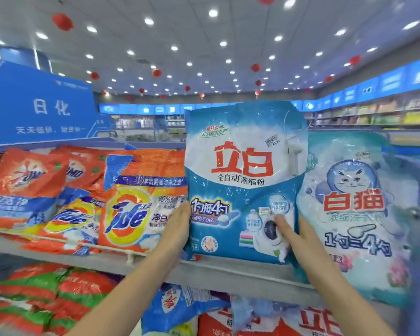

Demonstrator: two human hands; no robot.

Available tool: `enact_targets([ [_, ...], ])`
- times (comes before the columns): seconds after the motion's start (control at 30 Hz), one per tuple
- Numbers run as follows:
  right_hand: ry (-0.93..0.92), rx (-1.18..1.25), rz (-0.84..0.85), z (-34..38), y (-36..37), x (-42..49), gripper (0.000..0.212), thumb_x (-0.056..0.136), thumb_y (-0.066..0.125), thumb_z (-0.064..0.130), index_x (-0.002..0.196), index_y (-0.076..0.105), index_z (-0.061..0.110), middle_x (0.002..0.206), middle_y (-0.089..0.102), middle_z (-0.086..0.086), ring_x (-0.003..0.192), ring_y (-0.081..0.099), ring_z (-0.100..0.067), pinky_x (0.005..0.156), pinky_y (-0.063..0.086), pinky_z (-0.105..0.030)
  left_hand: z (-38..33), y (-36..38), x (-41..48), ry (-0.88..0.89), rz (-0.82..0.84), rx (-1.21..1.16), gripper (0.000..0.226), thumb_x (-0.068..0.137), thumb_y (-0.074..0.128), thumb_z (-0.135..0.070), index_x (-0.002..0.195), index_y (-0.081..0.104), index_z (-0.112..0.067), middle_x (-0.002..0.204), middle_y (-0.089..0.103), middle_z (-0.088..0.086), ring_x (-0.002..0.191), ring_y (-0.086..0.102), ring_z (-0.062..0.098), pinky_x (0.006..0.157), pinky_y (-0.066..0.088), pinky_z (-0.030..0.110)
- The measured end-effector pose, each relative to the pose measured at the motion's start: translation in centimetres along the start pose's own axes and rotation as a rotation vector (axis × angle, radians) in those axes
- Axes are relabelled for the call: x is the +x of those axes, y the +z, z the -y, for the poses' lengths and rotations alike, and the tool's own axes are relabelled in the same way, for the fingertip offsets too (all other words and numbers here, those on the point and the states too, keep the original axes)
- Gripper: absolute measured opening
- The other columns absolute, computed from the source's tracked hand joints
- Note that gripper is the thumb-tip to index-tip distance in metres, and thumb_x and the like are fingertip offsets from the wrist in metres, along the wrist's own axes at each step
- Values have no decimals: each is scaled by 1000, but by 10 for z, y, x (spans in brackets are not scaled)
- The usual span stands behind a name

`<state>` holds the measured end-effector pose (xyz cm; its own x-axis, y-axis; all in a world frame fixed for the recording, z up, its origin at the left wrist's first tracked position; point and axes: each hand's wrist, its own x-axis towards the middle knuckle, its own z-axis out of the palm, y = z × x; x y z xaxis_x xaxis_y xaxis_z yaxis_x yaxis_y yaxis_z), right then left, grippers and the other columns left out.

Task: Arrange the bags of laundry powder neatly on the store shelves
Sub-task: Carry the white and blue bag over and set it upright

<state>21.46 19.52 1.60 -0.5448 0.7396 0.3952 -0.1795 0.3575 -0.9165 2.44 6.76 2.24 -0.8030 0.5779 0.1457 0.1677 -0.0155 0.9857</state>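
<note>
My left hand (177, 229) lies flat against the lower left edge of a blue Liby laundry powder bag (245, 180), with the fingers straight as far as I can see. My right hand (298, 236) grips the bag's lower right corner, thumb on the front over a printed washing machine and fingers hidden behind. The bag stands upright on the grey upper shelf (204, 270).

On that shelf, from left to right, are leaning orange OMO bags (27, 187), orange Tide bags (131, 207), the bag I hold, and touching it a pale blue White Cat bag (349, 214). Red and green bags (46, 297) lie on the shelf below.

Far behind are a blue department sign (39, 105), stocked wall shelves (386, 115) on the right, and a ceiling with round lights and red lanterns (62, 21).
</note>
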Motion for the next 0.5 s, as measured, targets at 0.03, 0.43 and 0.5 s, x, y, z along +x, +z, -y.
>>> enact_targets([
  [0.03, 12, -13, -32, 0, 3, 2, 28, 90, 53, 35, 118, 50, 30, 106, 61, 18, 98, 57, 1, 88, 45, -26, -2, 1, 7, 6, 16, -20, 42, 95, 27, -52, 93, 61, -28, 113, 66, 2, 104, 62, 20, 97, 46, 48],
  [0.43, 63, -305, -227, -11, 17, 4, 53, 94, 49, 35, 142, 33, 20, 140, 44, 6, 129, 40, -14, 107, 33, -33, 3, 9, 18, 44, 244, -159, 52, 93, 33, -56, 134, 40, -25, 134, 48, -3, 122, 49, 19, 108, 34, 39],
  [0.5, 24, -382, -220, -19, 20, -4, 47, 95, 48, 27, 139, 34, 14, 134, 47, 2, 128, 42, -18, 97, 33, -24, 9, 8, 14, 97, 252, -91, 50, 98, 26, -45, 142, 31, -21, 142, 40, 1, 128, 40, 16, 107, 28, 28],
])
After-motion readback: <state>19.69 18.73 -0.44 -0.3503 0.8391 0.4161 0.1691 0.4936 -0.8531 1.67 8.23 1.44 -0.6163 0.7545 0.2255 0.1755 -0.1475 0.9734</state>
